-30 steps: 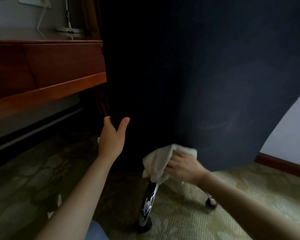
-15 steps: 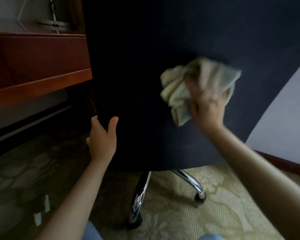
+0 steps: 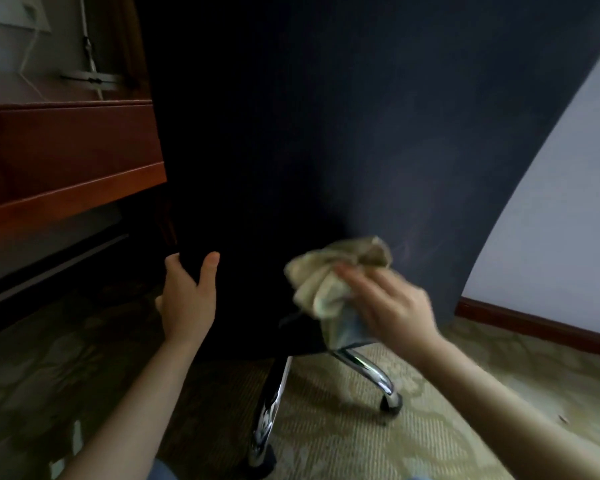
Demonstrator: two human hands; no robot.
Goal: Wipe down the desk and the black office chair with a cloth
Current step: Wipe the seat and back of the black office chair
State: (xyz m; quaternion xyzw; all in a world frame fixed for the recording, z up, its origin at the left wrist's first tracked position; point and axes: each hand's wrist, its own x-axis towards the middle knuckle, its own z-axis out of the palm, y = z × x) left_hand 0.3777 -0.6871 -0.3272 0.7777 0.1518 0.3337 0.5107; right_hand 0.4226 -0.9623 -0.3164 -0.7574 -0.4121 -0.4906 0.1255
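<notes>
- Nearest the camera: two bare forearms reach forward over a patterned carpet (image 3: 343, 427), pale green-beige at right, in shadow at left.
- Chrome chair legs: one leg (image 3: 267, 420) runs toward the viewer and ends in a dark castor at the bottom edge; a second leg (image 3: 368, 370) curves right to a castor (image 3: 391, 403) standing on the carpet.
- Left hand (image 3: 187, 303): its grip is wrapped round the lower left edge of the black office chair (image 3: 326, 150), thumb on the near face, fingers hidden behind the edge.
- Right hand (image 3: 392, 306): its grip pinches a bunched beige cloth (image 3: 326, 282), fingers extended and blurred, pressing the cloth against the lower part of the chair back, just above its bottom rim.
- Black office chair: its dark back panel fills the centre of the view, from the top edge down to the legs; faint streaks show on the fabric right of the cloth.
- Left, beyond the chair: the reddish-brown wooden counter (image 3: 66, 161), its front edge touching or just beside the chair's left side; which, cannot be told.
- Far left, above the counter: a white cable (image 3: 28, 60) against the wall.
- Far right: a pale wall (image 3: 551, 220) with a dark red-brown skirting board (image 3: 534, 327) meeting the carpet.
</notes>
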